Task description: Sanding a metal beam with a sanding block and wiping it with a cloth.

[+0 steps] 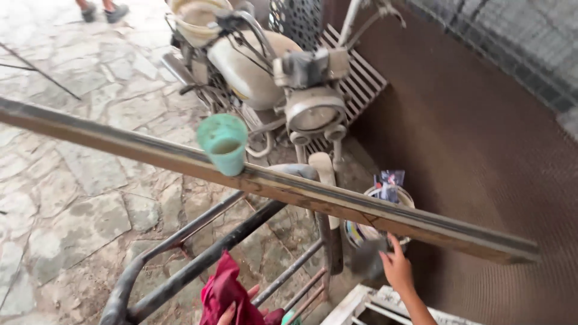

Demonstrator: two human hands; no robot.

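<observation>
My left hand (229,313) is at the bottom edge, gripping a dark red cloth (224,287) that covers most of it, just above a black metal frame (198,262). My right hand (397,269) is raised under a long wooden beam (337,201), one finger almost touching its underside. A blurred grey thing (367,257) lies against the thumb; whether the hand holds it is unclear. Right behind the hand stands a white bucket (407,197) with colour smears inside. A teal plastic cup (224,143) sits tilted on the beam.
A dusty motorcycle (265,66) is parked behind the beam on a stone-paved floor (66,204). A brown wall (481,138) closes the right side. White slats (361,81) lean behind the motorcycle. Another person's feet (102,9) show at the top left. A white frame (361,304) sits at the bottom.
</observation>
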